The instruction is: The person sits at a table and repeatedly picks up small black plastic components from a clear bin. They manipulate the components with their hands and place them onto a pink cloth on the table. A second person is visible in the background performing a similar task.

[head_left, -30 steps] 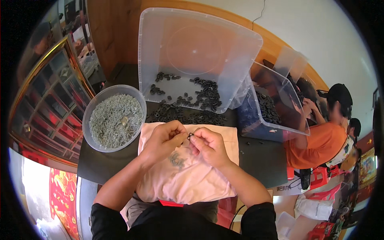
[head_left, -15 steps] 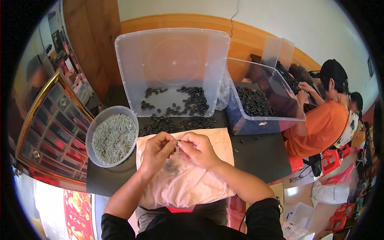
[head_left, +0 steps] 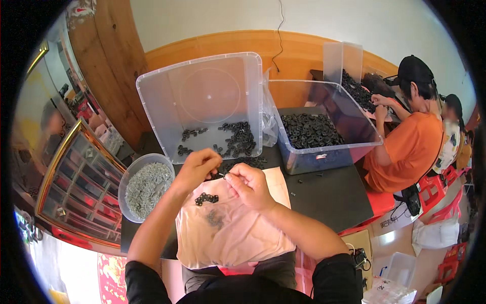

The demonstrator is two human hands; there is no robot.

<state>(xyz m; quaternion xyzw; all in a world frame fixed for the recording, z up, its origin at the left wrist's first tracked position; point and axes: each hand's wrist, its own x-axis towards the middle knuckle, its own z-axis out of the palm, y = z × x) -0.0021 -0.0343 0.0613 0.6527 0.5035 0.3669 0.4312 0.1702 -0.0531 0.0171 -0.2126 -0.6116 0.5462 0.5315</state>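
Over a pale peach cloth (head_left: 233,238) spread at the table's front edge, my two hands work a small gap apart. My right hand (head_left: 250,188) pinches a small black part (head_left: 226,176) between thumb and forefinger. A thin, light-coloured bit shows by its fingertips. My left hand (head_left: 198,169) is closed in a pinch, its fingertips beside that part; what they hold is too small to make out. On the cloth below lies a little cluster of black pieces (head_left: 206,198). A dark smudge marks the cloth nearby.
Left stands a round clear tub (head_left: 123,195) of small silvery pieces. Ahead, a clear bin (head_left: 202,55) tipped on its side holds black parts (head_left: 240,139), some spilled before it. Another bin (head_left: 329,150) of black parts stands right. Beyond, a person in orange (head_left: 412,147) handles black parts.
My left hand has moved up and away from my right, opening a gap between them. The black cluster on the cloth now shows. The whole view has shifted slightly.
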